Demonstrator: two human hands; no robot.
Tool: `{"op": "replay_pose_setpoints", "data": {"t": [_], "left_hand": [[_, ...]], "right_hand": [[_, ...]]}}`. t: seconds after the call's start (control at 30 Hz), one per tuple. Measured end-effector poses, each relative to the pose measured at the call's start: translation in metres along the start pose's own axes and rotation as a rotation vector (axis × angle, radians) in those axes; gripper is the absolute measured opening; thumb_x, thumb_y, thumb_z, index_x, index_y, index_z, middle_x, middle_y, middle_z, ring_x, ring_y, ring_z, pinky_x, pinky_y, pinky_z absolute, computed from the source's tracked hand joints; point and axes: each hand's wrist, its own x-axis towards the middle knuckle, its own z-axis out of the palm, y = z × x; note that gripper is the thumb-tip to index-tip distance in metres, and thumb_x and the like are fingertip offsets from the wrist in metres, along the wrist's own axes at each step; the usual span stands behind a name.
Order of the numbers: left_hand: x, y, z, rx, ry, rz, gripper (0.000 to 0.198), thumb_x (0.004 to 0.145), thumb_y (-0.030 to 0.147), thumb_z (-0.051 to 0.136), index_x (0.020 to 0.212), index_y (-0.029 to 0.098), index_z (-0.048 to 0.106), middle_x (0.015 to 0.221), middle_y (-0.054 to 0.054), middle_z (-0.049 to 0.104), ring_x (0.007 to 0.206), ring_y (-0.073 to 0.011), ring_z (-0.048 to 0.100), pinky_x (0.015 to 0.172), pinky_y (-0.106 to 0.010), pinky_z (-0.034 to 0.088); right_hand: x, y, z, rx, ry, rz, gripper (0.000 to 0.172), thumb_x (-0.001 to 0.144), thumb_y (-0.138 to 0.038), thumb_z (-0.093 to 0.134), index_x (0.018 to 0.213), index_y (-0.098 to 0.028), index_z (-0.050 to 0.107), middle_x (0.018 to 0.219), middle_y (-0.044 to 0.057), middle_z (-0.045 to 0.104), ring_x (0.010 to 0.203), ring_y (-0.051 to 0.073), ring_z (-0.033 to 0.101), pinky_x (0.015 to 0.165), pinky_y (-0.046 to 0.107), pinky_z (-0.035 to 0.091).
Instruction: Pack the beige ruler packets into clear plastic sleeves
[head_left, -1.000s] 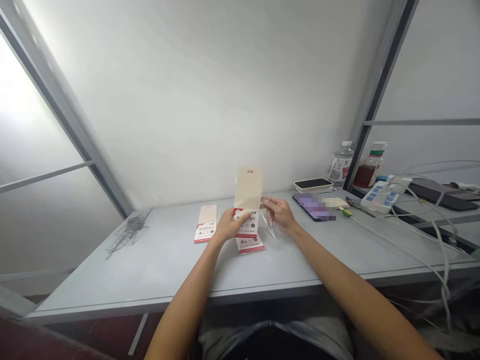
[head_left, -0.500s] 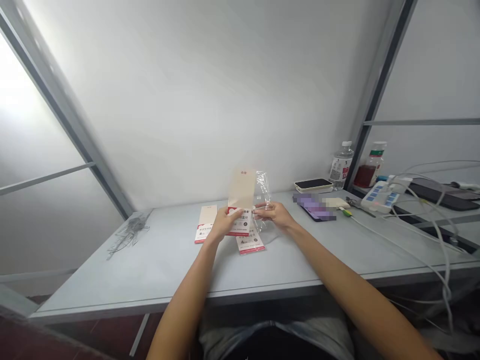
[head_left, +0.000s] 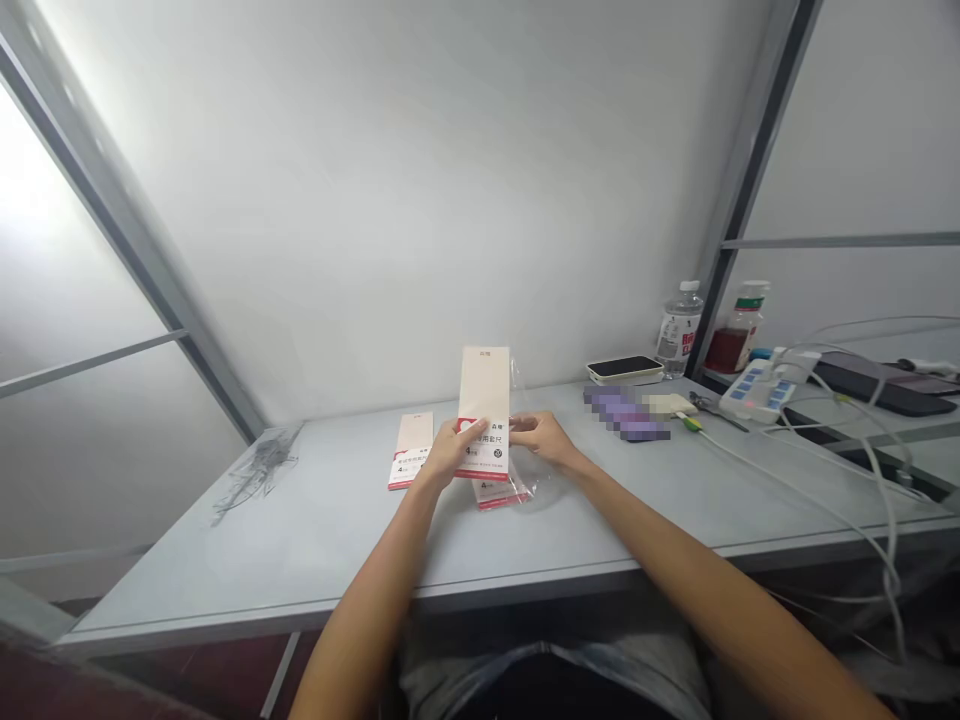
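A: What are the hands on?

B: The left hand point(head_left: 450, 450) holds the card point(head_left: 484, 400) firmly, thumb across its front, keeping it upright above the table point(head_left: 300, 560), near the middle. The right hand point(head_left: 541, 440) makes a narrow pinch on the film point(head_left: 516, 385) at the card's right side.

A: What could go wrong?

B: I'd judge the thin, slippery film could slide out of that pinch, or tear if pulled hard. A loose hold could also tip the card onto the near packet point(head_left: 499, 495) under it, or the left packet point(head_left: 411, 445).

A: And the phone point(head_left: 626, 413) and bottle point(head_left: 680, 330), farther right?

B: Well apart, so little risk.

A: What differs from the earlier view?

B: The card leaned left then; now it stands straighter, and the film no longer bunches beside it.
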Motion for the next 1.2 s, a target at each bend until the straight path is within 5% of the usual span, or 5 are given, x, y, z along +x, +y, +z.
{"op": "replay_pose_setpoints", "data": {"t": [0.2,0.33,0.5,0.77,1.2], "left_hand": [[0.002,0.004,-0.009,0.010,0.133,0.046,0.037,0.063,0.050,0.062,0.065,0.014,0.054,0.060,-0.002,0.058,0.053,-0.0123,0.054,0.048,-0.023,0.042],[0.002,0.003,-0.010,0.183,0.186,0.095,0.038,0.064,0.051,0.059,0.062,0.014,0.054,0.057,-0.001,0.056,0.051,-0.0112,0.052,0.047,-0.021,0.039],[0.001,0.000,-0.008,0.280,0.091,0.113,0.039,0.066,0.052,0.057,0.067,0.013,0.058,0.065,-0.004,0.061,0.057,-0.0140,0.056,0.050,-0.023,0.041],[0.000,-0.001,-0.009,0.229,0.030,0.076,0.040,0.064,0.053,0.059,0.067,0.013,0.057,0.063,-0.004,0.060,0.056,-0.0143,0.056,0.050,-0.024,0.041],[0.008,-0.005,-0.008,0.084,0.361,0.114,0.039,0.064,0.052,0.060,0.061,0.014,0.051,0.057,-0.001,0.055,0.051,-0.0111,0.052,0.049,-0.023,0.040]], "right_hand": [[-0.001,-0.002,-0.005,-0.155,0.098,0.067,0.030,0.055,-0.041,0.071,0.070,-0.015,0.071,0.069,0.004,0.066,0.043,0.007,0.043,0.047,0.025,0.039],[-0.001,-0.003,-0.009,-0.159,0.072,0.128,0.035,0.054,-0.041,0.072,0.077,-0.014,0.072,0.068,0.005,0.066,0.051,0.010,0.049,0.051,0.025,0.040],[0.000,-0.002,-0.012,-0.157,0.029,0.213,0.033,0.053,-0.036,0.073,0.077,-0.014,0.071,0.074,0.007,0.068,0.063,0.015,0.059,0.060,0.027,0.042],[0.003,0.003,-0.010,-0.147,0.062,0.179,0.015,0.055,-0.028,0.069,0.060,-0.015,0.066,0.056,0.002,0.065,0.052,0.012,0.057,0.052,0.023,0.040],[0.001,0.002,-0.003,0.113,0.092,0.228,0.022,0.056,-0.030,0.073,0.069,-0.013,0.068,0.076,0.009,0.070,0.061,0.017,0.064,0.053,0.025,0.048]]}}
